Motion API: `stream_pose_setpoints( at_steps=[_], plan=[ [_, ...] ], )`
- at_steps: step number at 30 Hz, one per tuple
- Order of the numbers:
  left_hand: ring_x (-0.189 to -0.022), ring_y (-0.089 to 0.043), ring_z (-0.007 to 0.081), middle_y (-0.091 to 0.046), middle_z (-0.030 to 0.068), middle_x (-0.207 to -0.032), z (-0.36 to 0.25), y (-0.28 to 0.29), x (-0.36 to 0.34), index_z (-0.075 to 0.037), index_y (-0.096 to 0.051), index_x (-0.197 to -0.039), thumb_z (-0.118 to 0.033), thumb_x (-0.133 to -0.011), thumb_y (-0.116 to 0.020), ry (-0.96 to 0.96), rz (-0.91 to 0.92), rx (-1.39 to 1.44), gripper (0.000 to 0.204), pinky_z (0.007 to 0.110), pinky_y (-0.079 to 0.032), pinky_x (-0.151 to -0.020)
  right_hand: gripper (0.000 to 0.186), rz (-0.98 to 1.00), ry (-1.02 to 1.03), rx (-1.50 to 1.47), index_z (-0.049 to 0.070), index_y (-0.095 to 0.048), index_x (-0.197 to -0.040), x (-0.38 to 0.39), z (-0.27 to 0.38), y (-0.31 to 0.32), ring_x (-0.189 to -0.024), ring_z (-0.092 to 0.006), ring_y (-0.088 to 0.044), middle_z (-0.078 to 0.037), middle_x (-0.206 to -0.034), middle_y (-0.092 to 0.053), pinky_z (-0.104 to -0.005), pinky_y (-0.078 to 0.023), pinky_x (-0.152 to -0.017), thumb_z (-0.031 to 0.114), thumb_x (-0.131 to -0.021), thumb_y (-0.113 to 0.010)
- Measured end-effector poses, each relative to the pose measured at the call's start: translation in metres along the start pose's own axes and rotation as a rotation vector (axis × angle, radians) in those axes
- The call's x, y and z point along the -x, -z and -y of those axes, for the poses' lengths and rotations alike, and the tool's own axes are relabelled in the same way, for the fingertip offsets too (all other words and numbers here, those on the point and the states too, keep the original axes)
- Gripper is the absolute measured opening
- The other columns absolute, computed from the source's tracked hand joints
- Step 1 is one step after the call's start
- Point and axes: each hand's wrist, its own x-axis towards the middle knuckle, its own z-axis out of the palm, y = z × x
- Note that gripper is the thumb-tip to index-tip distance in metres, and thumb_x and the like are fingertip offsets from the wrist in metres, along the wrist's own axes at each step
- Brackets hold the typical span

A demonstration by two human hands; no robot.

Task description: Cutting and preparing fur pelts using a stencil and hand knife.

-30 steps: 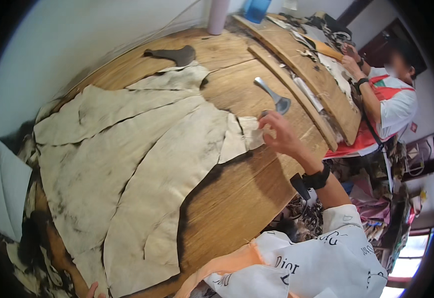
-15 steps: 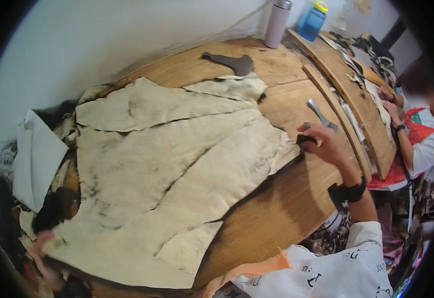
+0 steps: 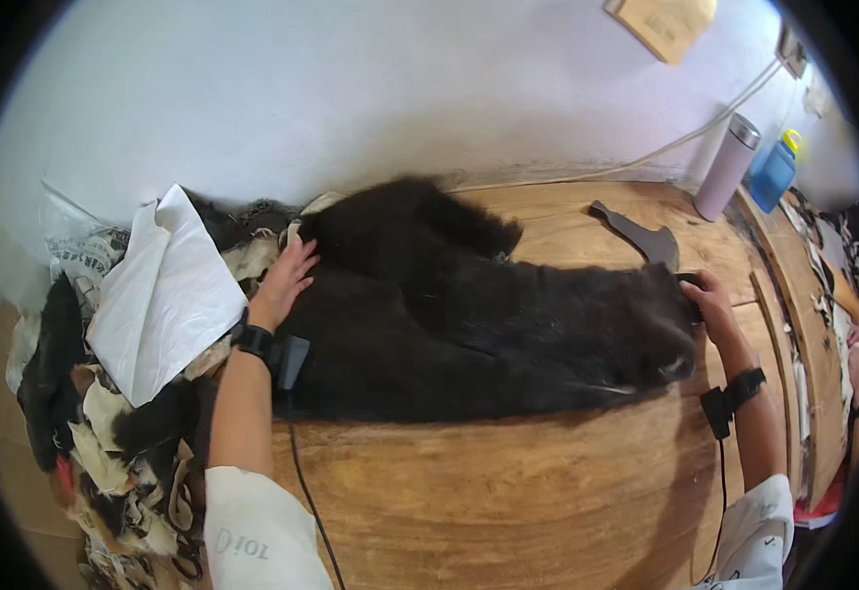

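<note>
A dark brown fur pelt (image 3: 488, 324) lies hair side up across the wooden table (image 3: 449, 492), and part of it is folded over at the back. On its left end rests my left hand (image 3: 285, 280), open, with the fingers stretched out and spread. My right hand (image 3: 716, 307) grips the pelt's right end between thumb and fingers; the fingertips are partly hidden by the fur. Just beyond that end lies a dark, broad-bladed knife (image 3: 638, 236), its blade partly covered by the fur.
Fur and leather scraps (image 3: 125, 472) are heaped at the left, with a folded white sheet (image 3: 169, 295) on top. A pink flask (image 3: 727, 169) and a blue bottle (image 3: 773, 175) stand back right. Wooden boards (image 3: 803, 364) line the right, beside another person's hand (image 3: 856, 366).
The pelt has turned over from its pale skin side to its dark fur side and lies folded. My left hand has moved from the near left corner onto the fur. The view has shifted left.
</note>
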Motion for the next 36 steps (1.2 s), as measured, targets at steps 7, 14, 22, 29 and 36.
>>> stream_pose_setpoints(
  at_steps=[7,14,22,29,36],
  plan=[
    [-0.124,-0.039,0.0223,-0.03,0.0071,-0.144,0.002,-0.006,-0.005,-0.006,-0.013,-0.141,-0.047,-0.087,-0.052,-0.053,-0.18,0.12,0.078,0.036,-0.033,-0.095,0.018,-0.005,-0.032,-0.164,0.003,-0.057,-0.094,-0.011,-0.015,0.003,-0.072,-0.0083,-0.052,-0.002,-0.079,-0.057,-0.0249,-0.042,-0.062,0.016,-0.082,-0.06],
    [-0.081,-0.058,0.0211,-0.064,0.0121,-0.087,0.024,0.027,0.093,-0.002,-0.064,-0.092,-0.034,-0.078,-0.063,0.197,-0.464,-0.627,0.034,0.032,-0.044,-0.073,0.035,-0.03,-0.455,0.035,0.002,-0.055,-0.097,0.055,0.007,0.018,-0.067,-0.0158,-0.059,-0.008,-0.079,-0.058,-0.0304,-0.046,-0.049,0.034,-0.082,-0.06],
    [-0.102,-0.053,0.0236,-0.056,0.0174,-0.111,0.006,-0.006,0.141,0.01,-0.049,-0.115,-0.025,-0.074,-0.071,0.222,-0.224,-0.41,0.058,0.032,-0.04,-0.086,0.024,0.049,-0.258,-0.635,-0.002,-0.055,-0.099,0.058,-0.013,-0.02,-0.077,-0.0183,-0.061,-0.009,-0.088,-0.06,-0.0293,-0.051,-0.067,0.018,-0.085,-0.055],
    [-0.099,-0.054,0.0223,-0.058,0.0151,-0.108,0.029,-0.053,0.162,0.009,-0.05,-0.115,-0.024,-0.079,-0.068,0.264,0.193,-0.102,0.052,0.031,-0.041,-0.087,0.021,-0.03,0.147,-0.577,0.0,-0.057,-0.102,0.052,0.097,0.037,-0.079,-0.0172,-0.061,-0.007,-0.089,-0.061,-0.0298,-0.049,-0.073,0.008,-0.083,-0.052],
    [-0.088,-0.06,0.0197,-0.063,0.0108,-0.1,0.031,-0.07,0.165,0.004,-0.056,-0.109,-0.028,-0.086,-0.059,0.27,0.037,-0.087,0.039,0.029,-0.048,-0.076,0.028,-0.132,0.598,0.478,-0.004,-0.056,-0.091,0.092,0.244,-0.144,-0.075,-0.0365,-0.059,-0.024,-0.08,-0.057,-0.0442,-0.047,-0.067,0.016,-0.071,-0.057]
  ],
)
